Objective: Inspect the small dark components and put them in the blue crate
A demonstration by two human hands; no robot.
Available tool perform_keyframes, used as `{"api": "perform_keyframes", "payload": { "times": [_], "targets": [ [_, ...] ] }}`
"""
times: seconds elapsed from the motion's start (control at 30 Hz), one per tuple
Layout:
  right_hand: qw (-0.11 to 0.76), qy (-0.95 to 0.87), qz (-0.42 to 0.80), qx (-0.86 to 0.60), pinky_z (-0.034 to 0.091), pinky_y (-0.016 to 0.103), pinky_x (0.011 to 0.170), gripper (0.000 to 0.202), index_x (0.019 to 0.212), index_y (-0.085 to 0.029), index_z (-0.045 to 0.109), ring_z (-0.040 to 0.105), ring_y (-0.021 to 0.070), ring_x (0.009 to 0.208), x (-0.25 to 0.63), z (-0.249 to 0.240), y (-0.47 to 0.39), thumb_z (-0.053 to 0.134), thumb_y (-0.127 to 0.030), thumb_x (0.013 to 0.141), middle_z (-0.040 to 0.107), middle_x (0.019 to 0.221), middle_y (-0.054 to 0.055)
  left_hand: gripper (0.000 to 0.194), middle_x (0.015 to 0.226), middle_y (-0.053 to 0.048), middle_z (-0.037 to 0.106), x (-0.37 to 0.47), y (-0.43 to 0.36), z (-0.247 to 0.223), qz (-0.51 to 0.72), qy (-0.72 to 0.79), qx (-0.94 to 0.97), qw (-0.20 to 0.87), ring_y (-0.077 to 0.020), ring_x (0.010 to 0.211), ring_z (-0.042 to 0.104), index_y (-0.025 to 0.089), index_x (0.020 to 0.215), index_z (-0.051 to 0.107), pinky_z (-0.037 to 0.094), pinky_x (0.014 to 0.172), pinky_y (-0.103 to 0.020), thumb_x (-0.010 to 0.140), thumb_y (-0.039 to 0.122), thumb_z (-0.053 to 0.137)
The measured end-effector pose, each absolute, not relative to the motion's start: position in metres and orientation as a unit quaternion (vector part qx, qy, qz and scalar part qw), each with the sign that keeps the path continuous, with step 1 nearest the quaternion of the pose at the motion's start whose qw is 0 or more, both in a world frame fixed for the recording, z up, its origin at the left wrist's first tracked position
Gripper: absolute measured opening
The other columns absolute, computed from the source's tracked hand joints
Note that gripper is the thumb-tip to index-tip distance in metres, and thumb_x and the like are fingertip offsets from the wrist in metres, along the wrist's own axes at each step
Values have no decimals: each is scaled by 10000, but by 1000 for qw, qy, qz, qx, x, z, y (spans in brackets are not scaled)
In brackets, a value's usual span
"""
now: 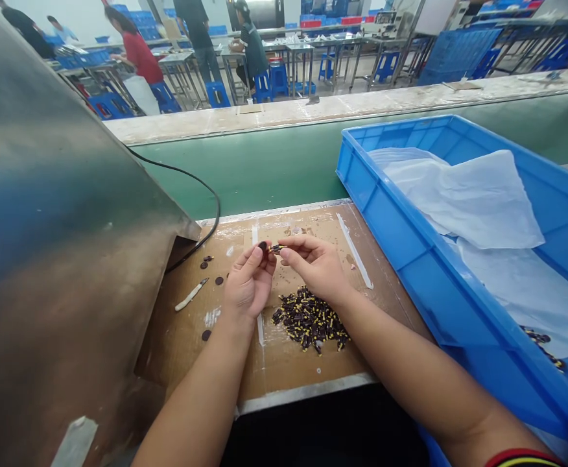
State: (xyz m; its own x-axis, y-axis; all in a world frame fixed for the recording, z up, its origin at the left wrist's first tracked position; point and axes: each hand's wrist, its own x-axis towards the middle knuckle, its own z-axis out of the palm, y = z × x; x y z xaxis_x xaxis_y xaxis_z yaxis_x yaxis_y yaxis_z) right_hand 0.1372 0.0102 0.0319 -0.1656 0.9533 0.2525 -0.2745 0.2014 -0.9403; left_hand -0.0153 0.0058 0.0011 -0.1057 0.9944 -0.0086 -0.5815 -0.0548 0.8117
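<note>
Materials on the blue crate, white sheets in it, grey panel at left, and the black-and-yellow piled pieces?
Blue crate: likely molded plastic, slight sheen; ribbed walls.
White sheets: thin, creased, mostly matte; plastic film or paper, can't tell.
Grey panel: metal, probably stainless, satin; smeared reflections.
Piled pieces: perhaps plastic, some shine; too small to be sure.

- You have bright, even indoor light, with the upper left washed nearly white.
- Soft reflections streak the metal panel (pixel 60 194) on your left; dark shadow sits beneath its lower corner.
- Your counter (pixel 284 373) shows pale sheen toward its far edge.
- Your hands (pixel 249 285) look fairly crisp, but the small piece (pixel 276 248) between them is too tiny to read.
- The people (pixel 142 55) beyond look soft.
- Wide-angle distortion stretches your forearms (pixel 201 389); the top right corner darkens.
</note>
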Motion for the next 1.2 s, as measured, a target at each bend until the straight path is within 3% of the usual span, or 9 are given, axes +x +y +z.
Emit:
{"api": "perform_keyframes", "payload": {
  "times": [0.2,0.37,0.7,0.93,1.1,1.2],
  "targets": [
    [576,-561,494,-331,620,412,904,125,985,-270,772,746,184,925,136,29,8,747,-326,876,789,984,17,181,1003,0,757,-14,5,6,673,317,261,615,-89,924,686,259,847,775,563,901,-198,714,304,890],
    [570,-581,477,-332,623,408,883,122,983,-277,778,747,184,915,135,28,7,748,-325,875,793,985,11,152,996,2,757,-13,4,6,672,324,277,605,-104,925,687,273,834,771,562,940,-250,733,313,878],
    [562,-613,431,-351,635,363,835,130,989,-237,787,754,173,887,137,27,9,750,-283,874,800,988,30,235,915,-12,764,-8,1,14,679,322,254,609,-106,899,701,230,788,780,565,902,-226,630,283,945],
    [535,-698,327,-347,628,323,867,157,1062,-239,774,746,156,957,145,28,10,689,-237,930,791,1060,29,221,916,-55,775,-6,2,7,699,359,326,525,-124,864,727,200,815,795,577,882,-221,663,289,929],
    [542,-721,253,-350,607,321,896,156,1056,-226,764,744,150,963,145,29,10,654,-198,950,793,1060,27,209,1098,-74,757,0,-3,-2,700,409,410,419,-200,1032,728,214,985,795,568,1018,-356,792,279,841],
    [541,-726,231,-354,602,316,889,156,1045,-222,760,744,147,956,145,30,9,634,-187,960,795,1047,26,196,1111,-73,754,2,-6,-4,694,426,441,377,-211,1049,726,208,1010,791,564,1034,-370,824,267,812]
  ]
}}
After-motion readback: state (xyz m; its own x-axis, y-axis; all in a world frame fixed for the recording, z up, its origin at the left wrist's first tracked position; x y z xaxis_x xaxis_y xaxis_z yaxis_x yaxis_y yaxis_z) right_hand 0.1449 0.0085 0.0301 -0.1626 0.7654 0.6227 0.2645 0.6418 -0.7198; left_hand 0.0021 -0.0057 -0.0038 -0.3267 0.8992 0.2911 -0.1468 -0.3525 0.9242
